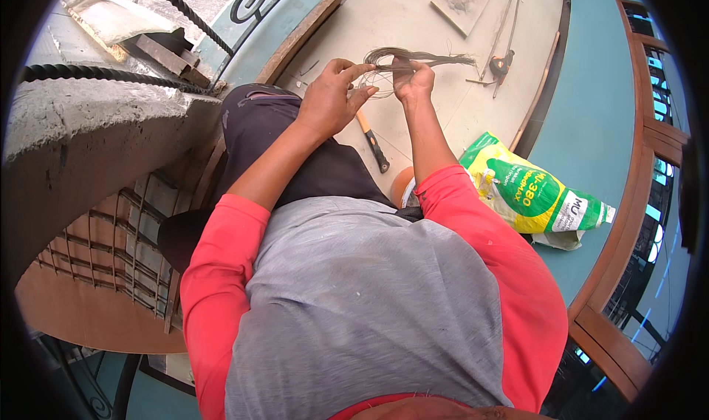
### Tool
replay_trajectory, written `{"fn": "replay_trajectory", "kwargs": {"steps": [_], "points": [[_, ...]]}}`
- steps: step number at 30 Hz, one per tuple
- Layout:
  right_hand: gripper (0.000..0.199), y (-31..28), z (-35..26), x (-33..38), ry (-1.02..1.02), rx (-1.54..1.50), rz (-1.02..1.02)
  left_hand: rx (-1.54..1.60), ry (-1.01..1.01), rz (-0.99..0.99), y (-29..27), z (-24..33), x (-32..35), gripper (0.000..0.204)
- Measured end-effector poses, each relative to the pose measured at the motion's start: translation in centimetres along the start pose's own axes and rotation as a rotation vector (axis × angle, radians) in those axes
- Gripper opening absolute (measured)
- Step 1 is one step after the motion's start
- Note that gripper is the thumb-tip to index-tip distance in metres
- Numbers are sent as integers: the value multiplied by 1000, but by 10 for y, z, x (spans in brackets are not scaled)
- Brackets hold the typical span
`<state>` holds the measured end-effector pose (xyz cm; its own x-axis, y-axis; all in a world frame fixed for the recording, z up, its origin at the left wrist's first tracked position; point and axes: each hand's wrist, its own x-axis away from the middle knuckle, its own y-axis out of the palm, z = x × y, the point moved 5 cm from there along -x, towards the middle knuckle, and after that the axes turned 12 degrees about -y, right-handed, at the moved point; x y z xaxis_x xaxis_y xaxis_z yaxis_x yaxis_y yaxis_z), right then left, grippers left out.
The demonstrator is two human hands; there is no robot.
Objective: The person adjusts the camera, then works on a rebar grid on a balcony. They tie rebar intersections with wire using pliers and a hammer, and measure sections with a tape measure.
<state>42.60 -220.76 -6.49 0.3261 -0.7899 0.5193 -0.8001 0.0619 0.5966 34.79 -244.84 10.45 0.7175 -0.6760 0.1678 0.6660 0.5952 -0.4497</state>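
Note:
My right hand point(413, 80) is closed round a looped bundle of thin dark wire point(443, 59), in front of me above the tiled floor. The loose ends of the bundle stick out to the right, and its looped end lies toward my left hand point(334, 101). That hand is beside the loop with thumb and index finger apart, the index fingertip touching the wire or very close to it. A few fine strands hang between the two hands. Below them on the floor lies a tool with a yellow-orange handle and a dark end point(373, 141).
A green and yellow bag point(524, 191) lies to the right, beside an orange round container point(403, 185). Farther off are an orange and black tool point(501, 64), thin rods and a flat slab point(467, 5). At the left are twisted iron railings point(111, 76) and a rough concrete edge point(96, 124).

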Motion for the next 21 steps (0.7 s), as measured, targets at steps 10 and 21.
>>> {"fn": "replay_trajectory", "kwargs": {"steps": [10, 21], "points": [[24, -10, 5, -9, 83, 182, -95, 20, 129, -69, 15, -3, 18, 34], [14, -88, -62, -122, -180, 287, 153, 448, 180, -4, -120, 29, 92, 37]]}}
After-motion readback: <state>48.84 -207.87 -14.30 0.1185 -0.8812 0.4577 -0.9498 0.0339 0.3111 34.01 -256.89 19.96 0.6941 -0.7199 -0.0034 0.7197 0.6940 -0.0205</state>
